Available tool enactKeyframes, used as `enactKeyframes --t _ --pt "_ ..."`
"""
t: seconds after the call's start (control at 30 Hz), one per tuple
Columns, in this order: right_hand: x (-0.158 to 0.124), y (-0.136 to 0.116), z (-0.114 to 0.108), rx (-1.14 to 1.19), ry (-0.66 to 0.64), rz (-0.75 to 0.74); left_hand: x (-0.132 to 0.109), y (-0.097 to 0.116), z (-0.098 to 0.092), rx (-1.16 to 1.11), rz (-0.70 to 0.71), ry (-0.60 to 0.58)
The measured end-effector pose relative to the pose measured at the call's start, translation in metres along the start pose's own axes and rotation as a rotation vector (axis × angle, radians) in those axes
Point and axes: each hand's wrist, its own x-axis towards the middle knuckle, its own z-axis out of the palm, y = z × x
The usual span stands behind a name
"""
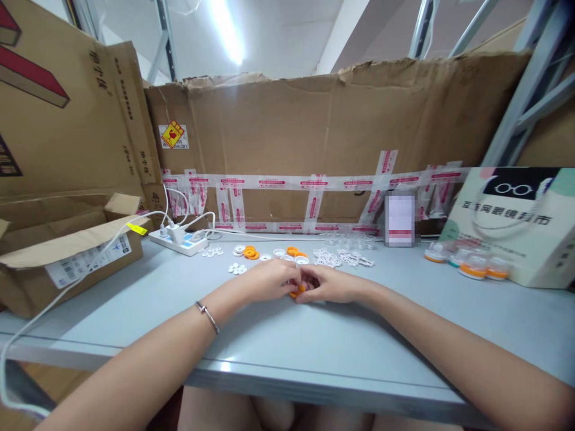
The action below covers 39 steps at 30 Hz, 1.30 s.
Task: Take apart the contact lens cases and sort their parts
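Note:
My left hand [272, 280] and my right hand [330, 284] meet over the middle of the table. Between their fingertips is an orange round cap [296, 292], partly covered by the fingers. The right thumb and fingers pinch it from the right, while the left fingers close on it from the other side. Just behind the hands lie white round caps [279, 254] and more orange caps [251, 253]. Small white discs [237, 269] sit to the left of these. White small openwork pieces [327, 258] lie in a pile behind my right hand.
Clear plastic cups [345, 239] stand at the back. Clear containers with orange bases [473, 267] are at right, by a paper bag [516, 227]. A phone [400, 220] leans on the cardboard [278, 137]. At left are a power strip [179, 239] and an open box [67, 251].

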Motion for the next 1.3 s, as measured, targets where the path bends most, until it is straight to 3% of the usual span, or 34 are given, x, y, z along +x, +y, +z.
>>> enactKeyframes --t 0.3,0.53,1.03,1.3 --pt "0.001 0.001 0.0 -0.027 0.02 -0.004 0.001 0.0 0.002 0.309 0.068 0.042" --pt "0.002 0.001 0.001 -0.024 0.025 -0.007 0.002 0.004 0.003 0.421 0.103 0.053" --pt "0.002 -0.001 0.002 -0.051 0.044 0.006 0.003 0.007 0.009 0.541 0.193 0.113" --pt "0.001 -0.004 0.001 -0.031 0.032 -0.009 0.003 0.01 0.005 0.381 0.067 0.065"
